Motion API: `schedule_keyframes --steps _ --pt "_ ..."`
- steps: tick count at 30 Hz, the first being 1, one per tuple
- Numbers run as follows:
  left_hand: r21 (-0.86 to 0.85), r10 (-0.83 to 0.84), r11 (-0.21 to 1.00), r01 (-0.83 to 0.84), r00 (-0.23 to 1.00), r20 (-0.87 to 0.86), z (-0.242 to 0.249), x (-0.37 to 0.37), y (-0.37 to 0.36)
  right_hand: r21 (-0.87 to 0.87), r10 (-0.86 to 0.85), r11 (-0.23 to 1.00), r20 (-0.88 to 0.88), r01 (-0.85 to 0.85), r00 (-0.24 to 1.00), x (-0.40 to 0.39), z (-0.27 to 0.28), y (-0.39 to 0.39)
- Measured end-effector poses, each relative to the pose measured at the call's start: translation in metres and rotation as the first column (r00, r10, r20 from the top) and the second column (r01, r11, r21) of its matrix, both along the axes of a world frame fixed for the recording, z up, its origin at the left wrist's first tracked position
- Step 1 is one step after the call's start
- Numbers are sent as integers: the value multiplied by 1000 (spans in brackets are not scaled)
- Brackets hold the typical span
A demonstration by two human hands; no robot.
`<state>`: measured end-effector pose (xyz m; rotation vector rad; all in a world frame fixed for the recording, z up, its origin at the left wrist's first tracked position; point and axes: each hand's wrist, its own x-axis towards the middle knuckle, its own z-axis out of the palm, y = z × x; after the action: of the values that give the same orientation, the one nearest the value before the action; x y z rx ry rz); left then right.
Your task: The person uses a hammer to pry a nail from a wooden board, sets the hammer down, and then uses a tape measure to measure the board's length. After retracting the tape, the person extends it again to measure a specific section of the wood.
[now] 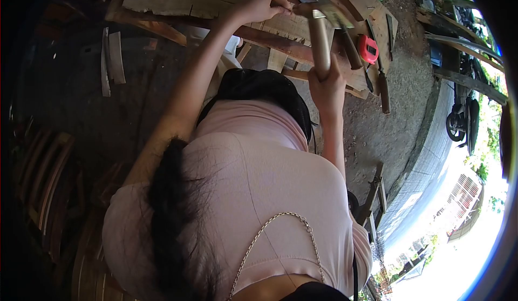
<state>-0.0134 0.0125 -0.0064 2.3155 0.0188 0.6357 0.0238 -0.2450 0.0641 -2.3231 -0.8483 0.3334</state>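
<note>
My right hand [327,82] is wrapped round the pale wooden handle of a hammer [319,44], whose head lies at the top over the workbench. Beside that head, my left hand [264,4] has its fingertips pinched together above the bench; whatever is between them is too small to make out. Just right of the hammer, a dark-handled blade [350,47] rests on the wood. A red tape measure [368,49] sits further right, near a long tool with a brown handle [384,93].
A worn plank [183,0] with a hole lies at the bench's left. Two thin wood strips [112,58] are on the dark floor side. Slatted wooden pieces [46,182] stand at lower left. A motorcycle [463,118] and timber beams [469,85] are at the right.
</note>
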Motion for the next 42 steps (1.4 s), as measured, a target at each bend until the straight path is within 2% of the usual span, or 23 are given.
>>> schedule_keyframes --steps 2,4,11,13,16,19,22,28,34,36,42 --pt "43 -13 999 11 999 52 -2 1 1 -73 39 997 9 -38 999 -2 -7 -3" --pt "-10 23 1000 -23 1000 7 -2 -1 0 -59 26 998 -2 -26 1000 -4 -6 -5" --pt "-28 55 998 -55 998 -10 -3 0 -2 -21 -51 999 -47 50 998 -6 0 -17" --pt "-280 -11 960 12 1000 3 8 -1 4 -34 -65 997 -46 63 997 -6 -1 -18" --pt "-212 12 977 -28 997 -75 25 -6 -3 -68 -52 996 -48 48 998 -5 -4 -19" --pt "-173 -20 985 1 994 -109 16 -4 0 -82 -53 995 -60 48 997 -6 -7 -17" --pt "-82 -18 997 13 998 -52 14 -5 -2 -50 -49 998 -40 47 998 -7 -5 -15" --pt "-60 -17 998 11 996 -92 13 -6 0 -48 -45 998 -79 41 996 -7 -2 -10" --pt "-25 -8 1000 6 998 -58 16 -8 0 -39 -29 999 -80 26 996 -2 0 -6" --pt "-41 -10 999 8 998 -59 20 -8 -1 1 -8 1000 -24 8 1000 -1 -2 -6" --pt "-21 2 1000 -4 997 -73 14 -7 0 30 -12 999 -19 12 1000 -1 -1 -4"
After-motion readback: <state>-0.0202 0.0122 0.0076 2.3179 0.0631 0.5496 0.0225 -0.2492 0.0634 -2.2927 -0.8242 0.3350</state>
